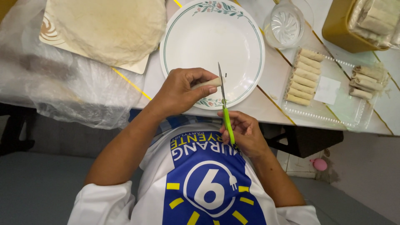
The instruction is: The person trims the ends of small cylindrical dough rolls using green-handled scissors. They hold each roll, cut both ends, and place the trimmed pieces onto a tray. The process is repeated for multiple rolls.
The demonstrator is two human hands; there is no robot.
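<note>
Nearest the camera, the right hand [246, 133] has its grip clenched around the green handles of a pair of scissors [225, 106], fingers through the loops, low against the chest so the blades point straight up toward twelve o'clock. The blades stand nearly closed, and their tip reaches over the rim of the plate.

Just beyond, at about ten o'clock from that hand, the left hand [181, 91] pinches a thin spring roll [207, 83] between thumb and fingertips. The roll lies crosswise, its free end touching the blade, so the cut falls at a right angle to its length. Both hands work over the near edge of the white plate [208, 41] with its floral rim, so anything trimmed can drop onto it; one tiny dark speck lies there, otherwise the plate is bare.

At two o'clock from the plate, a clear plastic tray [329, 112] on the table [271, 79] carries finished rolls in two neat groups, side by side, kept apart from the cutting. Further off, at eleven o'clock, a stack of round wrappers [108, 25] rests on a board, with loose plastic film [62, 87] spread beneath and draped off the table edge. At one o'clock stands an upturned clear glass dish [285, 23], and beyond it a yellow tub [354, 29] holds wrapped rolls.
</note>
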